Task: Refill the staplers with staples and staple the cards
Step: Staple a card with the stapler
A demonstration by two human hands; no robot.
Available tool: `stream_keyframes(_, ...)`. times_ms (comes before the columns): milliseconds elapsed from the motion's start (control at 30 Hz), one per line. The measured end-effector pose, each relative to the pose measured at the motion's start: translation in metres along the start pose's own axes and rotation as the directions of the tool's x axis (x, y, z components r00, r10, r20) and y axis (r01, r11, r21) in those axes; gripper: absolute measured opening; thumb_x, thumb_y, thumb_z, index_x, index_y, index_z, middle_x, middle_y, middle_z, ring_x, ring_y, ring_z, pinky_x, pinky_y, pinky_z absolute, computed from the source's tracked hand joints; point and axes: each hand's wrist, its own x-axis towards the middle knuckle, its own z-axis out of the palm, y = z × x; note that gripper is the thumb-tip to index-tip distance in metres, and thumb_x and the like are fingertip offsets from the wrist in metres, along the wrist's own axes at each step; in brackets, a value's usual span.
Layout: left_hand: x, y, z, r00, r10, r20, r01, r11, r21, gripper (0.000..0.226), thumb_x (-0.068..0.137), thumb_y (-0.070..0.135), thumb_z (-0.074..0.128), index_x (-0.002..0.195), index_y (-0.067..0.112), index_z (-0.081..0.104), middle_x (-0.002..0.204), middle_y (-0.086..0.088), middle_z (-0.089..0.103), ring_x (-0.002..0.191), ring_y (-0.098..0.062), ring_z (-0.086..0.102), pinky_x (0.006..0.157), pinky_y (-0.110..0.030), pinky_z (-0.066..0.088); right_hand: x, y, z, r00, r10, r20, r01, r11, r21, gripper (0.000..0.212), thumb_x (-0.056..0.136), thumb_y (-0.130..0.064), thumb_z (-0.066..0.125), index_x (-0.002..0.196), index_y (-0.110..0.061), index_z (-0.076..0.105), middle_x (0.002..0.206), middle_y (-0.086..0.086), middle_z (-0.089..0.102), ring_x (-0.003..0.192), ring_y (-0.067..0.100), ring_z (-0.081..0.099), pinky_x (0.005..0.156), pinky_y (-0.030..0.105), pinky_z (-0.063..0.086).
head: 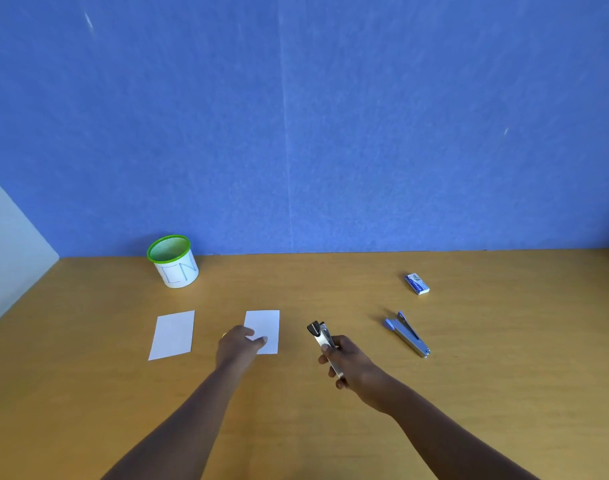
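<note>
Just left of the right grip, which is curled round the rear of the black stapler, the card lies flat on the surface. The stapler's long axis runs away from the person, its nose angled toward the card's right edge, near but apart. The left grip rests on the card's near left part, thumb on top; whether it pinches the card I cannot tell. Bringing card and nose together looks like the coming move.
</note>
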Motion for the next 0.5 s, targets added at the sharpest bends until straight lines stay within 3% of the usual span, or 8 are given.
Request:
stream_keyframes(133,0.012,-0.014,-0.002,0.995,-0.081,-0.05,0.09,0.975,0.202,0.051,0.08,0.036,0.068,0.117,0.003,0.055,0.122,-0.012,0.057,0.115,-0.027,0.051,0.079,-0.031,0.043,0.006,0.005,-0.002,0.999,0.035,-0.023,-0.036,0.999,-0.022,0.021,0.098,-0.027,0.041,0.117,-0.018,0.045,0.089,-0.005,0.057,0.071,0.009,0.046,0.055,0.021,0.036)
stream_keyframes(200,0.014,-0.016,0.0,0.992,-0.098,-0.075,0.112,0.969,0.219,0.063,0.079,0.045,0.068,0.121,0.002,0.05,0.123,-0.013,0.054,0.117,-0.028,0.049,0.076,-0.032,0.04,0.008,0.006,-0.002,0.998,0.048,-0.031,-0.049,0.998,-0.025,0.02,0.098,-0.027,0.042,0.116,-0.019,0.046,0.089,-0.006,0.057,0.071,0.009,0.047,0.055,0.021,0.037)
stream_keyframes(300,0.012,-0.015,0.003,0.986,-0.128,-0.106,0.147,0.969,0.201,0.075,0.078,0.054,0.065,0.126,0.002,0.042,0.127,-0.012,0.05,0.119,-0.029,0.049,0.08,-0.035,0.043,0.009,0.007,-0.002,0.998,0.057,-0.024,-0.058,0.998,-0.022,0.023,0.098,-0.028,0.043,0.118,-0.017,0.046,0.089,-0.006,0.058,0.07,0.01,0.048,0.054,0.021,0.036)
stream_keyframes(500,0.012,-0.009,0.003,0.98,-0.129,-0.15,0.178,0.908,0.379,0.082,0.076,0.062,0.061,0.13,0.006,0.038,0.131,-0.007,0.049,0.122,-0.025,0.05,0.086,-0.035,0.045,0.011,0.005,-0.003,0.998,0.061,-0.02,-0.062,0.998,-0.021,0.022,0.098,-0.028,0.044,0.117,-0.017,0.046,0.088,-0.005,0.058,0.07,0.01,0.048,0.055,0.021,0.036)
